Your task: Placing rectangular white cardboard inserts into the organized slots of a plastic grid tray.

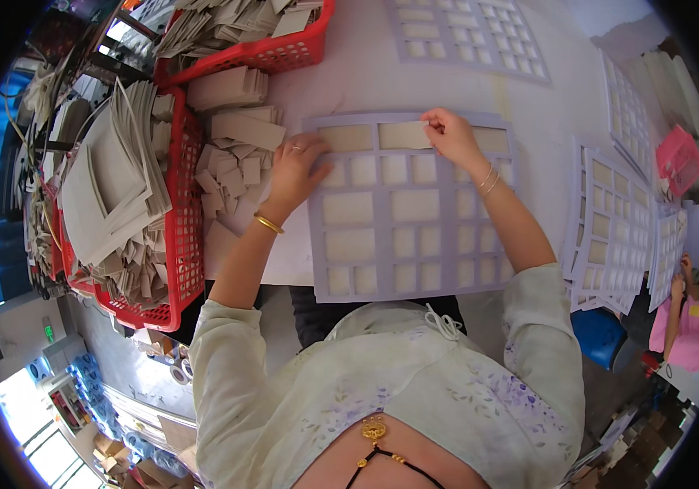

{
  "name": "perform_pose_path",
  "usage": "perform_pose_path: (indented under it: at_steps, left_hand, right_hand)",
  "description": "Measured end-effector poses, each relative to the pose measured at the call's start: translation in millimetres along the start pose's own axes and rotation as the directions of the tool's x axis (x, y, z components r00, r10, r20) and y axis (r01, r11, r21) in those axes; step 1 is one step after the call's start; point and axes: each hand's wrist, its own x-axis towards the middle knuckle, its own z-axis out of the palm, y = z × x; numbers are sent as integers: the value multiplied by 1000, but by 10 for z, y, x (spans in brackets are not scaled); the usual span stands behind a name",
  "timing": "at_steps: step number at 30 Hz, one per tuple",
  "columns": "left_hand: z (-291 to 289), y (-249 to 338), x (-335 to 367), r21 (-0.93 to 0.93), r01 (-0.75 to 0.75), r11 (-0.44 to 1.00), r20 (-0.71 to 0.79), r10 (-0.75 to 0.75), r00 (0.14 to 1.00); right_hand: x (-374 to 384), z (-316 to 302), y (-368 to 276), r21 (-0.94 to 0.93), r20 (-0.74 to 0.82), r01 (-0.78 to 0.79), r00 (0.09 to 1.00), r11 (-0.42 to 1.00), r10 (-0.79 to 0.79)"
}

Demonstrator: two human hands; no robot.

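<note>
A pale lilac panel (382,212) with rows of rectangular openings lies on the table in front of me, most of them showing cream inside. At its top left corner rests my left hand (296,167), fingers apart, holding nothing. My right hand (450,134) is closed in a pinch at the right end of a cream card rectangle (405,135). That card lies in the top middle opening, its edge slightly askew. Beside my left hand are loose greyish card pieces (231,167), some small and square, with longer strips (247,129) stacked above them.
Two red plastic baskets, one at left (188,204) and one at the top (284,55), hold many card offcuts. Another lilac panel (471,37) lies at the far side. More panels (610,220) stand overlapped at right, near a blue stool (598,336). Another person in pink (692,330) sits beyond.
</note>
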Motion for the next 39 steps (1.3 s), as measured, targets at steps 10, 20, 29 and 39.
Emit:
perform_pose_path:
  at_steps: [10, 20, 29, 39]
  left_hand:
    - [27, 32, 25, 93, 18, 996, 26, -21, 999]
    - [-465, 463, -549, -212, 7, 977, -227, -56, 972]
    - [-2017, 35, -1902, 234, 335, 913, -492, -186, 851]
    - [-2304, -1258, -2724, 426, 544, 723, -42, -585, 810]
  right_hand:
    - [-45, 308, -98, -659, 73, 415, 866, 627, -495]
    - [53, 266, -171, -749, 198, 393, 901, 533, -386]
    - [223, 49, -235, -608, 376, 456, 886, 649, -271]
    - [-509, 2210, -2729, -6, 565, 962, 228, 272, -793]
